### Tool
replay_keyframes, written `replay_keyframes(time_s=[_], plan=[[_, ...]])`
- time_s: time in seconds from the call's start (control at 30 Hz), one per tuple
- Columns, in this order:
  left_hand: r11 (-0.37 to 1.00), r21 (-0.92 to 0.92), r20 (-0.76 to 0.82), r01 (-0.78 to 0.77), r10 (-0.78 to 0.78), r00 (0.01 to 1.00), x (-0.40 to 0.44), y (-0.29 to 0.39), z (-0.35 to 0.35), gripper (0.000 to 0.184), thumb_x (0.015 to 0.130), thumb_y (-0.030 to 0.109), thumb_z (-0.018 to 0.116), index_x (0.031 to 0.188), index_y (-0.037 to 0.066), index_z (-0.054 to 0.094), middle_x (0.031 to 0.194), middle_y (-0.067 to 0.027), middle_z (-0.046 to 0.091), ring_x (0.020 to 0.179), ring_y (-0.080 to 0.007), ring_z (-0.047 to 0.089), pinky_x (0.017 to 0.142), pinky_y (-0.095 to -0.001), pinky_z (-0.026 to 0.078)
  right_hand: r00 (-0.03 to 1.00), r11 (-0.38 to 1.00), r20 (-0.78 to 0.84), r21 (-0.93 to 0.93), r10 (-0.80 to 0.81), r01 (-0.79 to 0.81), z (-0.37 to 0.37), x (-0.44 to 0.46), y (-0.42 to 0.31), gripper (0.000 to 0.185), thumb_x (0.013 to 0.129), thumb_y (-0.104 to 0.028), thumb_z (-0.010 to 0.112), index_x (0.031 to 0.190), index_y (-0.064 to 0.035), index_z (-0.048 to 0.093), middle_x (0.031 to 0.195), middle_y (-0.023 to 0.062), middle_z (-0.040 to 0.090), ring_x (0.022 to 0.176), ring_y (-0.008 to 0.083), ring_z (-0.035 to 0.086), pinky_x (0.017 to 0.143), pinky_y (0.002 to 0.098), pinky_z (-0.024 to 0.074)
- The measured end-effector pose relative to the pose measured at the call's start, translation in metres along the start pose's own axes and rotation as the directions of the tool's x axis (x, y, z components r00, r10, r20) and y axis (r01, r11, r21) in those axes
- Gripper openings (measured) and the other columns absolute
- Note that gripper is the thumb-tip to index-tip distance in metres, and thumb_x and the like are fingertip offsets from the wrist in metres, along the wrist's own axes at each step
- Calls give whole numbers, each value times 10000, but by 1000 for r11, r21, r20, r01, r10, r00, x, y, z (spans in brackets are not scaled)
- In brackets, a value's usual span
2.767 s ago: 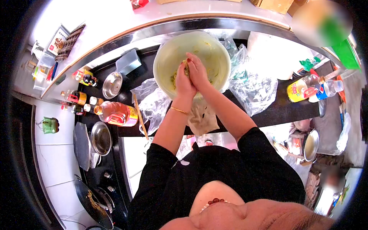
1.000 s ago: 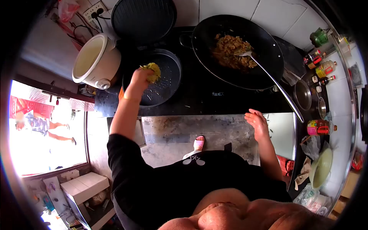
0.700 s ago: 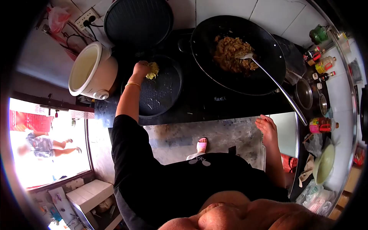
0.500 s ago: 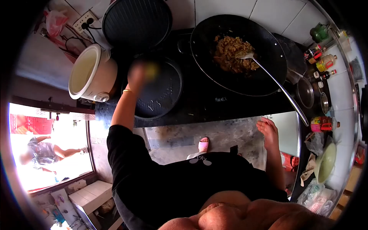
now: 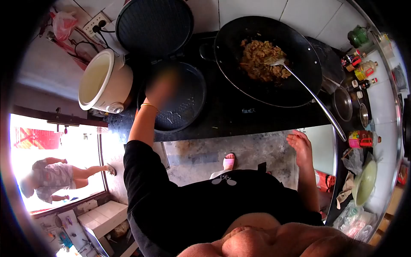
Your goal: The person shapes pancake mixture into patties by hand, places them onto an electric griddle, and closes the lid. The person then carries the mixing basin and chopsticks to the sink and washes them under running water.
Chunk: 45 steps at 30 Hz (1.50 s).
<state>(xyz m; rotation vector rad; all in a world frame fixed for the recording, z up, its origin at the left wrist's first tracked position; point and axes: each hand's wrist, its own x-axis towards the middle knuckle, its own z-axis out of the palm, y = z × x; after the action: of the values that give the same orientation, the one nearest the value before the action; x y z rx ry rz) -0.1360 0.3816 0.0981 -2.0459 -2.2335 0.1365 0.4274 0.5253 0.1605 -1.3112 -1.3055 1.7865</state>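
My left hand (image 5: 159,91), with a gold bangle at the wrist, is over the round black electric griddle pan (image 5: 184,115). Blur covers its fingers and a small yellowish thing at their tips, so its kind does not show. Wet streaks mark the pan's surface, and its ridged lid (image 5: 154,28) stands raised behind. Away from the counter, my right hand (image 5: 299,143) hangs in the air with fingers extended and holds nothing. A wok (image 5: 231,81) of cooked brown food (image 5: 259,64) sits to the right of the griddle, with a long-handled metal spatula (image 5: 317,100) resting in it.
A white pot (image 5: 122,85) stands left of the griddle, below a wall socket (image 5: 96,24). Bottles (image 5: 364,70), metal bowls (image 5: 342,103) and a green basin (image 5: 364,184) line the right side. Through the doorway at left, another person (image 5: 55,177) is visible outside.
My left hand has shifted slightly right and down over the griddle pan, still blurred. My right hand stays in place. The person outside has moved, and more of the body shows.
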Motion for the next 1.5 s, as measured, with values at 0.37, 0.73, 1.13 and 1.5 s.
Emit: replay_keyframes(time_s=[0.37, 0.73, 1.13, 1.5], plan=[[936, 350, 147, -41, -12, 989, 24, 5, 7, 410, 830, 67, 381, 1237, 21, 398, 1307, -228, 350, 1220, -345, 343, 982, -391, 346, 1000, 1000, 5, 9, 22, -22, -5, -8, 0, 291, 856, -171, 447, 1084, 0, 504, 970, 145, 586, 885, 232, 582, 827, 337, 445], [985, 163, -10, -49, 51, 999, 2, -55, 95, 352, 911, 184, 341, 1219, 29, 415, 1239, -175, 442, 1153, -307, 422, 965, -350, 342, 999, 999, 35, 33, -29, 28, -16, -9, 1, 316, 860, -181, 447, 1099, 21, 493, 990, 149, 579, 911, 238, 581, 841, 335, 449], [923, 340, 26, 179, -199, 980, 41, -64, 15, 286, 918, 178, 371, 1141, 23, 462, 1167, -113, 510, 1092, -211, 456, 926, -314, 325, 998, 987, -67, 161, -16, 27, -104, -19, 4, 282, 846, -137, 472, 1078, 19, 509, 943, 135, 594, 861, 202, 594, 781, 290, 474], [773, -602, -384, -199, -62, 921, 165, 286, -310, 485, 928, 283, 286, 1321, 1, 300, 1379, -130, 288, 1291, -222, 238, 1064, -351, 160, 790, 879, -474, 68, -388, 472, -397, -81, -12, 248, 829, -130, 504, 1038, -7, 556, 871, 65, 604, 793, 127, 566, 714, 251, 449]])
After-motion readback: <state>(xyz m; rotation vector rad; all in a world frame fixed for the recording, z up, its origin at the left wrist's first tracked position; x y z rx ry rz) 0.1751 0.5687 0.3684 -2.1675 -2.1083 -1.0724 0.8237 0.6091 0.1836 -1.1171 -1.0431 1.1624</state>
